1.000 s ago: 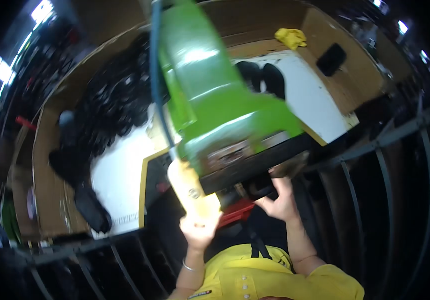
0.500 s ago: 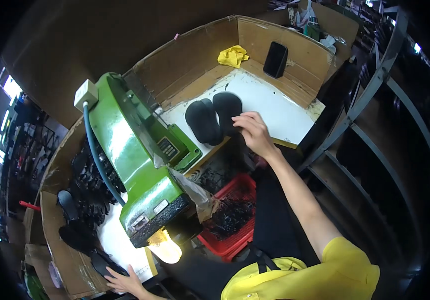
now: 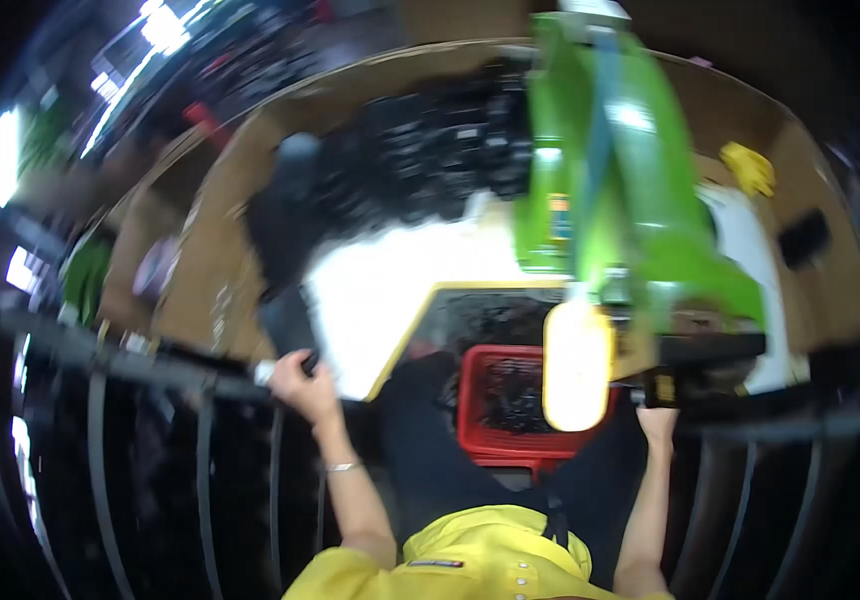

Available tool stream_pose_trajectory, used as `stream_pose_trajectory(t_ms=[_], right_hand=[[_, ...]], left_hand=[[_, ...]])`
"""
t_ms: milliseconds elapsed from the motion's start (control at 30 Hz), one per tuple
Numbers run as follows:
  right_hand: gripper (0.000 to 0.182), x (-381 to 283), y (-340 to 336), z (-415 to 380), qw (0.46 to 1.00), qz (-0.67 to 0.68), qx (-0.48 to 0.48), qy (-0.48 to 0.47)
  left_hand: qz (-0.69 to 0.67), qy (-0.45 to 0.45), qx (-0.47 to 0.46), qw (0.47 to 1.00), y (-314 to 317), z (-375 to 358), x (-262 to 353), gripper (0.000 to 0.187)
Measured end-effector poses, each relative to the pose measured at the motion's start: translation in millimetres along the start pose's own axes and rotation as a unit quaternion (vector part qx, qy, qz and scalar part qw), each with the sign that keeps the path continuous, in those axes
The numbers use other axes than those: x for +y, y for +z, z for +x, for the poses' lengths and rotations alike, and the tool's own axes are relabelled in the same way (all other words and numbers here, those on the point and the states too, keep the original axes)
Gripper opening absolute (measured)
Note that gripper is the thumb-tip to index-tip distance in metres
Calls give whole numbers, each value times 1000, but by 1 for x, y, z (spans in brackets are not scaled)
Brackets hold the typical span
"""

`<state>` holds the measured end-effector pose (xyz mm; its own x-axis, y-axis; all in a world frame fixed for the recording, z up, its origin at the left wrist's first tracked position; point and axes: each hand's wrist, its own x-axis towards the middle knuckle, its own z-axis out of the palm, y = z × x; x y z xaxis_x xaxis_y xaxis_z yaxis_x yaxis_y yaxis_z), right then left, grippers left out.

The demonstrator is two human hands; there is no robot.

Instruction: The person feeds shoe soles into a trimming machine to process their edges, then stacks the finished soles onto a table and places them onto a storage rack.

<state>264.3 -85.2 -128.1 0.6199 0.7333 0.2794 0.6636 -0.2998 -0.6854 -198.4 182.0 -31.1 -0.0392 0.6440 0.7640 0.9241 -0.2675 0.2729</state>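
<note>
My left hand is at the left front corner of the white tabletop. Its fingers are curled around the near end of a black shoe sole, blurred by motion. Several more black soles lie heaped along the back of the table. On the right, my right hand is under the dark head of the green machine. That head covers its fingers, so what they hold is hidden. A bright lamp glows beside the machine head.
Below the table's cut-out, a red basket holds black scraps. Cardboard walls surround the work surface. A yellow cloth and a dark phone-like slab are at the right. Metal rails run on both sides.
The view has swung left, bringing the sole heap to the middle. My left hand has gone from spread fingers to closed around a sole. My right hand has moved from the soles to under the machine head.
</note>
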Motion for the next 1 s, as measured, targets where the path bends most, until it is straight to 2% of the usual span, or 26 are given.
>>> stream_pose_trajectory(t_ms=[33,67,100,167,233,300,433,533,633,667,700,800,867,900,967,1000], right_hand=[[28,-5,9,-10,998,62,33,-1],[23,-37,1,-14,998,38,-30,29],[18,-47,11,-21,995,98,10,23],[15,-64,23,-34,989,147,-16,8],[17,-64,47,-53,967,235,-87,52],[18,-87,62,-63,947,278,-148,55],[18,-119,71,-69,920,299,-247,61],[28,-111,74,-76,891,366,-256,77],[45,-127,60,-67,865,432,-229,110],[61,-128,54,-64,855,452,-235,97],[69,-128,54,-62,844,481,-212,106],[75,-132,49,-49,837,499,-194,113],[72,-121,55,-48,822,518,-198,131],[71,-118,55,-50,810,531,-201,148],[67,-113,52,-56,816,515,-199,171],[67,-112,50,-60,811,520,-198,183]], left_hand=[[-15,0,25,1000,-1,0,5,26],[-53,-1,40,998,-7,5,12,27],[-101,-14,57,993,-13,6,21,26],[-195,-54,55,978,-33,8,47,25],[-235,-49,52,969,-38,4,61,25],[-174,-21,23,984,-21,-5,58,26],[-172,16,4,985,6,-16,44,28],[-204,33,9,978,-27,-3,71,29],[-314,48,-61,946,-55,5,102,30],[-320,71,-89,941,-59,6,111,33],[-317,118,-88,937,-54,4,117,34],[-303,137,-56,941,8,-12,99,34],[-276,78,-91,954,41,-18,76,30],[-264,37,-116,957,42,-9,76,29],[-284,39,-126,950,33,-1,71,24],[-347,4,-113,931,20,6,82,23]])
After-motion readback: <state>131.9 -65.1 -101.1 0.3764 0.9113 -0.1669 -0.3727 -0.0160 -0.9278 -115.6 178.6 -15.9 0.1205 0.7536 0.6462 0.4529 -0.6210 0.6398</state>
